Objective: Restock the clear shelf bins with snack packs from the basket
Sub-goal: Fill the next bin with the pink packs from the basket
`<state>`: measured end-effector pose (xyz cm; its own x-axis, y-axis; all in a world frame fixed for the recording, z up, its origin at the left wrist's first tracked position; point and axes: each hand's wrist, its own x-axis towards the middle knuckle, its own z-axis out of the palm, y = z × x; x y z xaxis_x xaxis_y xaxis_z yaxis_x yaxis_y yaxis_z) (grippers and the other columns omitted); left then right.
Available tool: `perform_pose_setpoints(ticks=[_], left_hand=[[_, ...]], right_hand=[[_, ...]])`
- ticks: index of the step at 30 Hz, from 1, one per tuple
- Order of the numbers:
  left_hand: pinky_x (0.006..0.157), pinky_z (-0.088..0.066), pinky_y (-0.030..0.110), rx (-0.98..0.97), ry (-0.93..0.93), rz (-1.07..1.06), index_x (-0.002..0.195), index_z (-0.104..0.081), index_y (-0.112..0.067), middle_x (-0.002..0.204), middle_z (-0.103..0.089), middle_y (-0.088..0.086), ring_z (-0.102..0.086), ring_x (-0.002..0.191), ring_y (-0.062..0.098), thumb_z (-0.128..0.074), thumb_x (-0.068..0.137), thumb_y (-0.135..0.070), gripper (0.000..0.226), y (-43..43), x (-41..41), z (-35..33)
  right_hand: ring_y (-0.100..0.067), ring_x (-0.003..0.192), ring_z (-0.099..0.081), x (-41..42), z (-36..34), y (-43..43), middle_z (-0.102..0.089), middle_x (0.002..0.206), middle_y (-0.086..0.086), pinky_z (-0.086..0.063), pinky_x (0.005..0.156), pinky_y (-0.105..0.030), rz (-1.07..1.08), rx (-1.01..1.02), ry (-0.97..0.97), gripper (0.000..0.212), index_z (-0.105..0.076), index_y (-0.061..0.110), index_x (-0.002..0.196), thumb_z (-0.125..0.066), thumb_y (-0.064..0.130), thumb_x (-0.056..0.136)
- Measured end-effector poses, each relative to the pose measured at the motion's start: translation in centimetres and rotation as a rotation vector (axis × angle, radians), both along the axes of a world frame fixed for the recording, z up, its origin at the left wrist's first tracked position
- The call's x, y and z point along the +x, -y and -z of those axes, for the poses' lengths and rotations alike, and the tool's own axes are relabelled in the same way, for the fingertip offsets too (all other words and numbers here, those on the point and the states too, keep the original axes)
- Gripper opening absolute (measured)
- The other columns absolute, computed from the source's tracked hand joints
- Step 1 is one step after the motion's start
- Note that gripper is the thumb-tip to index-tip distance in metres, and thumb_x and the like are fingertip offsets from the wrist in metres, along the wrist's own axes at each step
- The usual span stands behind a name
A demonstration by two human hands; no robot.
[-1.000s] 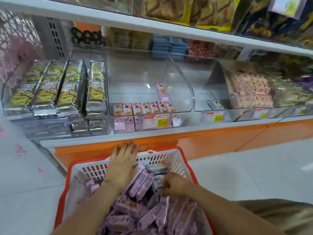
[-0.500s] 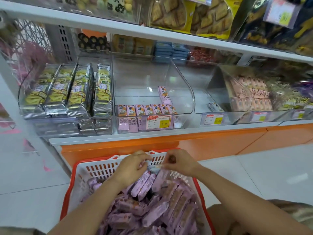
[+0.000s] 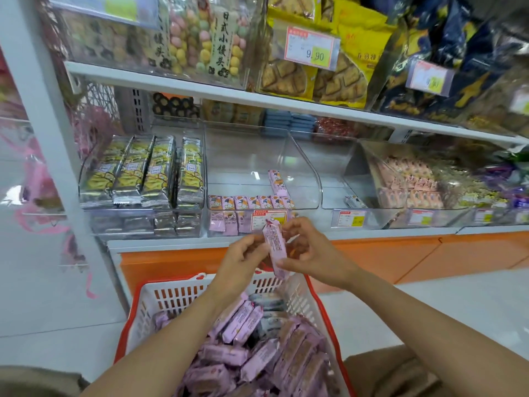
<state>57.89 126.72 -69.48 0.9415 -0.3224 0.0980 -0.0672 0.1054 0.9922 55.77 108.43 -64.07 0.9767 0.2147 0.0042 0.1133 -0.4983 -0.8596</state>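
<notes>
- Left hand (image 3: pixel 243 257), right hand (image 3: pixel 313 255): both pinching one slim pink foil snack pack (image 3: pixel 275 247), upright above red-rimmed white plastic basket (image 3: pixel 177 296).
- Destination: sparsely stocked clear acrylic shelf bin (image 3: pixel 307 170), straight ahead.
- Best laid label-forward, aligned with front row (image 3: pixel 252 202).

The basket (image 3: pixel 134 319) stands before the shelf (image 3: pixel 372 234); left hand (image 3: pixel 243 260) and right hand (image 3: pixel 313 253) hold a pack (image 3: pixel 274 247) over its far rim.

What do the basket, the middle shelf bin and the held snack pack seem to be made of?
Basket: moulded plastic, matte white slotted walls, red rim. Middle shelf bin: clear rigid plastic, perhaps acrylic; see-through, with glossy glints. Snack pack: probably thin pink plastic film; crimped end, faint sheen.
</notes>
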Motion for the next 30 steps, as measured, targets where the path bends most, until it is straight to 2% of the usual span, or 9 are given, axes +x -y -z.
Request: perform_pose_setpoints(ticks=[3,5,9,12,14,17,19,24,30], left_hand=[[0.081,-0.054,0.030,-0.069,0.000,-0.054,0.110,-0.065,-0.010,0.094,-0.070,0.007,-0.064,0.086,0.020,-0.056,0.099,-0.014,0.014,0.3,0.5,-0.9],[0.083,-0.051,0.024,-0.025,0.096,-0.105,0.112,-0.063,-0.017,0.100,-0.068,0.001,-0.063,0.092,0.017,-0.056,0.100,-0.022,0.015,0.3,0.8,-1.4],[0.101,-0.031,0.024,0.479,0.689,-0.439,0.122,-0.059,-0.019,0.120,-0.059,-0.005,-0.050,0.116,0.013,-0.045,0.093,-0.028,0.034,-1.4,2.2,-1.5],[0.120,-0.016,0.042,0.880,0.895,-0.445,0.134,-0.055,-0.013,0.137,-0.055,0.002,-0.043,0.133,0.023,-0.044,0.086,-0.023,0.050,-3.1,3.8,-0.6],[0.122,-0.010,0.049,1.059,0.959,-0.385,0.143,-0.049,-0.011,0.145,-0.050,0.006,-0.041,0.139,0.026,-0.052,0.086,-0.025,0.059,-3.9,4.4,0.6],[0.120,-0.010,0.050,1.142,1.024,-0.340,0.149,-0.037,-0.009,0.151,-0.045,0.009,-0.037,0.140,0.028,-0.080,0.069,-0.023,0.092,-4.6,5.3,2.3],[0.120,-0.008,0.050,1.165,1.056,-0.378,0.151,-0.031,-0.010,0.152,-0.044,0.009,-0.034,0.140,0.027,-0.082,0.064,-0.020,0.101,-4.6,5.9,3.0],[0.123,0.004,0.046,1.115,1.134,-0.462,0.148,-0.034,-0.012,0.149,-0.048,0.006,-0.035,0.138,0.024,-0.044,0.077,-0.018,0.071,-4.1,7.2,4.5],[0.124,0.001,0.045,1.073,1.195,-0.512,0.144,-0.040,-0.014,0.145,-0.046,0.003,-0.040,0.133,0.022,-0.044,0.081,-0.022,0.064,-3.6,8.1,5.3]], right_hand=[[-0.028,0.091,-0.064,0.1,-0.9,-0.5,-0.062,0.109,-0.009,-0.055,0.080,-0.048,0.026,0.001,0.062,0.053,-0.043,0.013,0.116,-0.078,0.003,0.078],[-0.026,0.088,-0.064,0.6,-1.9,-0.9,-0.064,0.104,-0.009,-0.055,0.079,-0.042,0.043,-0.016,0.122,0.048,-0.045,0.013,0.113,-0.077,0.001,0.079],[-0.015,0.081,-0.063,3.7,-3.8,-1.9,-0.066,0.098,-0.003,-0.055,0.071,-0.025,0.157,-0.058,0.207,0.037,-0.052,0.020,0.103,-0.076,0.003,0.081],[-0.009,0.072,-0.059,7.3,-4.9,-2.3,-0.062,0.092,-0.001,-0.052,0.066,-0.021,0.295,-0.110,0.241,0.032,-0.055,0.014,0.106,-0.075,0.006,0.083],[-0.005,0.065,-0.056,10.0,-5.1,-2.3,-0.058,0.084,0.004,-0.053,0.065,-0.026,0.362,-0.185,0.255,0.032,-0.056,0.010,0.110,-0.074,0.006,0.083],[-0.015,0.072,-0.063,14.0,-4.5,-1.8,-0.062,0.081,0.004,-0.056,0.075,-0.038,0.435,-0.345,0.249,0.034,-0.059,0.011,0.112,-0.075,0.011,0.082],[-0.024,0.084,-0.066,16.5,-3.5,-1.5,-0.067,0.087,-0.003,-0.055,0.081,-0.041,0.466,-0.426,0.223,0.035,-0.060,0.011,0.111,-0.076,0.012,0.080],[-0.025,0.089,-0.066,20.8,-1.0,-1.3,-0.068,0.083,-0.005,-0.050,0.081,-0.033,0.496,-0.573,0.178,0.034,-0.062,0.009,0.109,-0.077,0.013,0.080],[-0.030,0.089,-0.068,24.1,1.4,-0.7,-0.073,0.093,-0.013,-0.053,0.086,-0.041,0.494,-0.649,0.112,0.035,-0.060,0.010,0.109,-0.077,0.014,0.079]])
